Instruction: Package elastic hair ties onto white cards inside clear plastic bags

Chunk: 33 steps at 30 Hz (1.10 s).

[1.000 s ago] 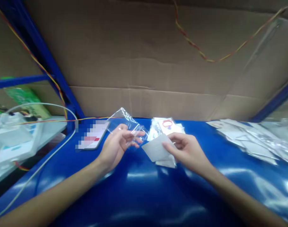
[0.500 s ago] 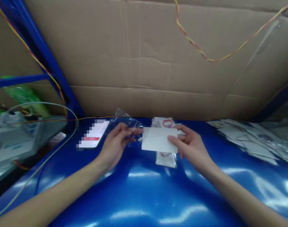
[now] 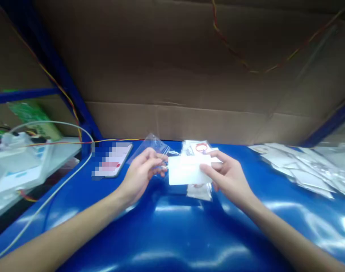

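Note:
My left hand (image 3: 141, 174) pinches the mouth of a small clear plastic bag (image 3: 153, 145) just above the blue table (image 3: 172, 234). My right hand (image 3: 227, 173) grips a white card (image 3: 186, 170) by its right side and holds it level. The card's left edge meets the bag's opening at my left fingertips. Under the card a small stack of filled clear packets (image 3: 199, 190) lies on the table, one (image 3: 201, 147) showing a red ring.
A phone (image 3: 111, 160) lies to the left of my hands. A spread of filled packets (image 3: 305, 168) covers the right side. A cardboard wall (image 3: 172, 75) closes the back. A white cable (image 3: 47, 200) runs along the left edge beside a side shelf with boxes (image 3: 16, 166).
My right hand turned the card flat and moved it left to the bag's mouth. My left hand lowered the bag and held it towards the card.

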Each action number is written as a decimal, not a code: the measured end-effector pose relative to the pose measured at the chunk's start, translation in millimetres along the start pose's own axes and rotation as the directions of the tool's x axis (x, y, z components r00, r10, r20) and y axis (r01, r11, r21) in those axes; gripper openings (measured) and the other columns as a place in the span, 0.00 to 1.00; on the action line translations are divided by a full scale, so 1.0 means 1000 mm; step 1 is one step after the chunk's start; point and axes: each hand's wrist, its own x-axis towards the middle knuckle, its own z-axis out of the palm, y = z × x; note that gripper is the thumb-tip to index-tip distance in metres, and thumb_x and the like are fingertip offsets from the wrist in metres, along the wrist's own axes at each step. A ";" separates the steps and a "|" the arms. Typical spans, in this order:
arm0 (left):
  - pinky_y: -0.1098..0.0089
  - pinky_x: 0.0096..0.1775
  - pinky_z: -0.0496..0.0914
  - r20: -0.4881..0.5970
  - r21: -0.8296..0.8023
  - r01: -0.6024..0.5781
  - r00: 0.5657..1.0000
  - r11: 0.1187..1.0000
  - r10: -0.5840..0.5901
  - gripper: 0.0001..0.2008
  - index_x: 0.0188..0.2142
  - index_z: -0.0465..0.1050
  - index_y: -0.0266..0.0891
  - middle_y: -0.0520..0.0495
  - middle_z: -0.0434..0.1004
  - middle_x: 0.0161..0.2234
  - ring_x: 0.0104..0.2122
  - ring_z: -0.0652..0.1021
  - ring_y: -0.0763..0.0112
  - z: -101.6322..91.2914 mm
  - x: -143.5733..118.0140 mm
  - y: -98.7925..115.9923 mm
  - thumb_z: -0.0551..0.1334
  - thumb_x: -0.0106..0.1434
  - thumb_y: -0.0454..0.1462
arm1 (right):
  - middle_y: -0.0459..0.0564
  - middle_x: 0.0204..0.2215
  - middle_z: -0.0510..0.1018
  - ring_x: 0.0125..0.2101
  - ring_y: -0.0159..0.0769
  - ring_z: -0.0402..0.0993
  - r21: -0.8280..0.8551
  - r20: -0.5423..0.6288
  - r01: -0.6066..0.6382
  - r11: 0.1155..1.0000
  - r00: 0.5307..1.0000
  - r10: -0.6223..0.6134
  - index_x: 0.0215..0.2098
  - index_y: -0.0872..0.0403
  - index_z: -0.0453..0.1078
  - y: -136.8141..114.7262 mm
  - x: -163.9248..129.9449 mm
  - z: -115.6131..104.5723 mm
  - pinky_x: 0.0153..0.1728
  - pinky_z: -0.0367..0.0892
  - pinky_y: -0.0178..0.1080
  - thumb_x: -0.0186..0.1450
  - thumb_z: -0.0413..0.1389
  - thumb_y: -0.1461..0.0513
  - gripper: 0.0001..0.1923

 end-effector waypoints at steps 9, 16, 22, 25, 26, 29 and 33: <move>0.72 0.28 0.69 0.038 0.024 -0.015 0.999 1.000 0.015 0.12 0.29 0.63 0.40 0.54 0.75 0.31 0.25 0.73 0.75 -0.001 0.000 -0.003 0.67 0.59 0.32 | 0.39 0.16 0.76 0.11 0.27 0.63 0.006 0.003 0.018 1.000 1.000 -0.018 0.43 0.53 0.66 0.000 -0.001 0.000 0.13 0.57 0.30 0.62 0.66 0.50 0.20; 0.71 0.29 0.70 0.091 -0.022 0.010 0.996 1.000 -0.008 0.11 0.29 0.64 0.40 0.53 0.76 0.31 0.26 0.74 0.73 0.000 0.000 -0.001 0.68 0.57 0.33 | 0.37 0.11 0.71 0.10 0.27 0.61 -0.024 -0.023 0.016 1.000 1.000 -0.017 0.43 0.53 0.66 0.002 -0.001 0.001 0.12 0.54 0.29 0.62 0.65 0.49 0.22; 0.70 0.32 0.71 0.113 0.085 -0.035 0.993 0.996 0.025 0.11 0.31 0.70 0.38 0.51 0.75 0.26 0.27 0.75 0.71 -0.001 -0.001 -0.001 0.71 0.60 0.39 | 0.38 0.13 0.73 0.10 0.26 0.61 0.002 -0.033 0.021 1.000 0.999 -0.021 0.43 0.53 0.66 0.001 -0.001 0.002 0.12 0.55 0.28 0.61 0.66 0.50 0.22; 0.71 0.32 0.70 0.108 0.085 -0.064 0.993 0.994 0.055 0.16 0.31 0.65 0.40 0.53 0.76 0.29 0.26 0.75 0.73 0.000 -0.001 -0.002 0.73 0.58 0.37 | 0.40 0.14 0.75 0.10 0.26 0.60 0.004 -0.054 0.032 0.999 0.998 -0.031 0.42 0.54 0.67 -0.001 -0.001 0.003 0.11 0.54 0.29 0.60 0.67 0.50 0.22; 0.71 0.31 0.70 0.088 0.073 -0.062 0.995 0.995 0.055 0.18 0.32 0.64 0.40 0.54 0.77 0.30 0.26 0.75 0.74 0.001 -0.001 -0.002 0.74 0.56 0.36 | 0.40 0.14 0.75 0.09 0.26 0.60 0.005 -0.064 0.036 0.999 0.997 -0.035 0.42 0.54 0.68 -0.001 -0.001 0.003 0.11 0.54 0.29 0.60 0.67 0.50 0.21; 0.72 0.30 0.69 0.010 0.026 -0.025 1.000 0.999 0.025 0.22 0.40 0.67 0.40 0.55 0.78 0.30 0.25 0.75 0.74 0.001 0.000 -0.003 0.77 0.52 0.35 | 0.38 0.13 0.73 0.10 0.26 0.60 0.013 -0.090 0.059 0.998 0.994 -0.058 0.43 0.54 0.69 -0.002 0.000 0.001 0.11 0.55 0.29 0.60 0.67 0.50 0.21; 0.73 0.31 0.69 -0.016 0.023 0.031 0.999 0.999 -0.030 0.25 0.48 0.74 0.37 0.54 0.78 0.29 0.26 0.76 0.74 -0.003 0.002 -0.003 0.78 0.52 0.36 | 0.39 0.14 0.74 0.09 0.26 0.62 0.023 -0.064 0.066 0.998 0.996 -0.065 0.44 0.54 0.69 -0.001 0.001 -0.002 0.11 0.56 0.29 0.61 0.67 0.50 0.22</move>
